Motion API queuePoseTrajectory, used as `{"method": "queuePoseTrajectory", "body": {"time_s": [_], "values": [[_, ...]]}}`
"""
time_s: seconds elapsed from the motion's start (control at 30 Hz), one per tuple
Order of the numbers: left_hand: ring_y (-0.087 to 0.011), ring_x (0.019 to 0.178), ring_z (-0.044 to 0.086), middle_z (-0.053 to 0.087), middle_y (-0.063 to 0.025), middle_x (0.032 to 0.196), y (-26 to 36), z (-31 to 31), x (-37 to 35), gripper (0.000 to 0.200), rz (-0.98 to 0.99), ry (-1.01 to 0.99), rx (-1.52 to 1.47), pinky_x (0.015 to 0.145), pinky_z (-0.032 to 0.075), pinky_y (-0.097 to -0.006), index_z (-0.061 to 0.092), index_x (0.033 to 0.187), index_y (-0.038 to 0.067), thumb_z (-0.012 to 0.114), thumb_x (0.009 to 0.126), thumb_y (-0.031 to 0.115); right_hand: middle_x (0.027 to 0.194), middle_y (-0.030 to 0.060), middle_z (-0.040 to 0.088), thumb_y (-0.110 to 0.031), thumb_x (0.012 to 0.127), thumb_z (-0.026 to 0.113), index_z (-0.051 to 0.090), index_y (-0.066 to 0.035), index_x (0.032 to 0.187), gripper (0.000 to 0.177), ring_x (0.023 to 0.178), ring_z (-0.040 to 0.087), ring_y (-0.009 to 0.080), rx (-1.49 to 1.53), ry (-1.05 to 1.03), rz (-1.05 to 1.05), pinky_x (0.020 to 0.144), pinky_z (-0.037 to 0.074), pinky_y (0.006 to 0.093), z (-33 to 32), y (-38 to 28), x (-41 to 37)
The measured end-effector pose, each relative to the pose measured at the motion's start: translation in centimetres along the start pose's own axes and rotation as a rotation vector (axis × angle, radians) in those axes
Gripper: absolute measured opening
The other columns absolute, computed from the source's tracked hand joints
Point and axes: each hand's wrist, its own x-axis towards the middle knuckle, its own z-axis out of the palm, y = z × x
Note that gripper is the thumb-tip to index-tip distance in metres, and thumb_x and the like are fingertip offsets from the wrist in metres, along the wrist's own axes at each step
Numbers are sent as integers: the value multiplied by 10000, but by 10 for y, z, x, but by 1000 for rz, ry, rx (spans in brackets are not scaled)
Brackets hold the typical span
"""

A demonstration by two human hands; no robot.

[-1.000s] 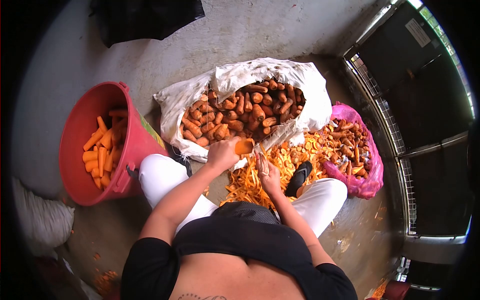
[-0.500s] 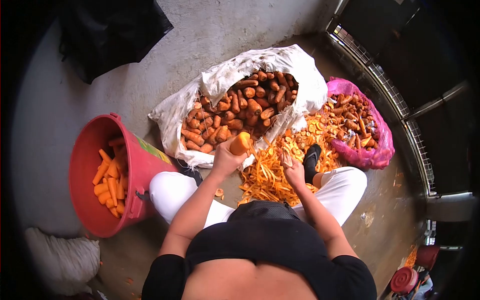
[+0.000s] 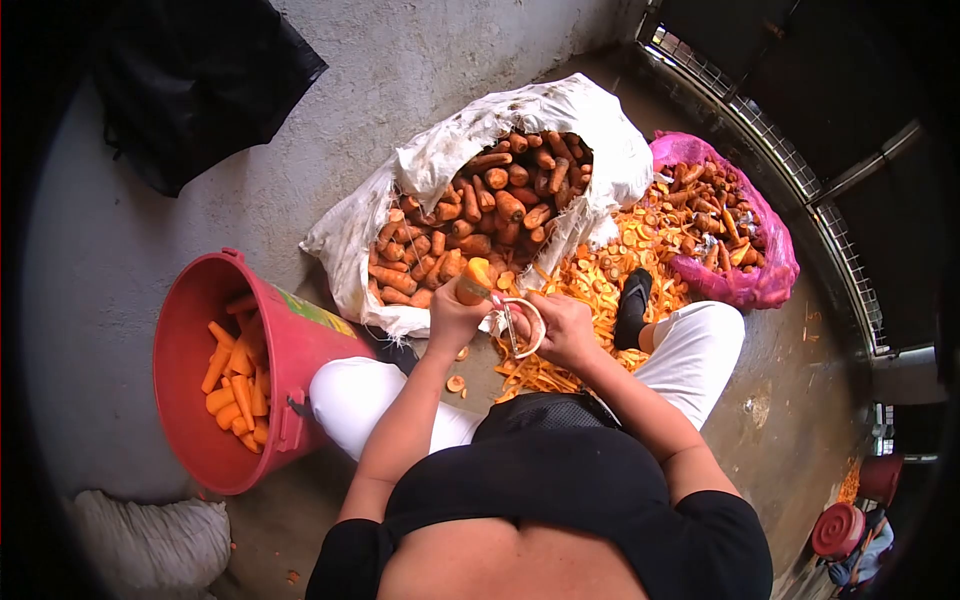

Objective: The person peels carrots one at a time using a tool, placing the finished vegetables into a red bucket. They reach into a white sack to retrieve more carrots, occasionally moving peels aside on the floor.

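Note:
My left hand [image 3: 457, 318] is wrapped round a thick, partly peeled carrot [image 3: 477, 272], its orange tip pointing up and away from me. Close beside it, my right hand [image 3: 563, 330] grips a peeler [image 3: 536, 328] with a pale, looped frame, its front end against or just beside the carrot. Below and around the hands lies a heap of orange carrot peelings [image 3: 520, 372]. Beyond them a torn white sack [image 3: 345, 235] lies open, full of unpeeled carrots [image 3: 480, 205].
A red bucket [image 3: 290, 350] with peeled carrots [image 3: 235, 380] stands left of my knee. At right is a pink bag [image 3: 775, 255] of carrot pieces. Sliced carrot ends [image 3: 635, 235] cover the floor between sack and bag. A person [image 3: 872, 550] is at lower right.
My right hand has come left and inward, bringing the peeler up to the carrot. The left hand still holds the carrot, slightly lower in the scene. The whole view has shifted a little.

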Motion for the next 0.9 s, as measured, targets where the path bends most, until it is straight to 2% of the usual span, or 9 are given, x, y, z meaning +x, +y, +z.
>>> {"method": "queuePoseTrajectory", "body": {"time_s": [0.47,0.67,0.77,0.8,0.83,0.9], "values": [[-164,655,647,681,-80,725,3,4,-4,184,47,88,119,636,494,-303,676,853,36,711,702,134,637,113,590,-296,836,665,645,-99,841,198,572,575,287,-3,-9,30,532,461,385,3,1,1],[-133,655,629,675,-66,724,-15,3,1,165,46,77,154,623,482,-298,663,850,27,683,701,94,664,126,603,-306,834,661,670,-114,898,203,603,597,295,-30,-26,57,559,473,392,23,30,-2],[-110,662,616,665,-41,712,-7,7,0,154,34,49,50,621,479,-289,652,849,16,657,702,63,606,112,591,-501,848,596,690,-158,956,371,577,608,295,34,101,86,525,476,404,43,48,-8],[-105,643,605,649,-31,696,1,11,-4,138,39,25,43,600,469,-279,642,833,14,652,702,57,630,107,625,-595,882,489,696,-174,1035,493,600,631,280,64,-157,579,547,494,389,34,57,-4],[-99,624,594,633,-20,679,12,14,-11,123,43,-4,42,580,460,-270,631,818,12,647,702,50,668,111,650,-564,900,500,703,-148,1042,484,602,636,213,-88,-265,666,576,495,373,32,81,-8],[-88,574,564,597,-2,648,16,8,-11,90,-3,-73,3,530,432,-251,607,785,15,639,704,39,703,156,661,-564,904,489,691,-134,1045,496,607,646,279,-126,-122,700,579,493,401,36,127,-35]]}}
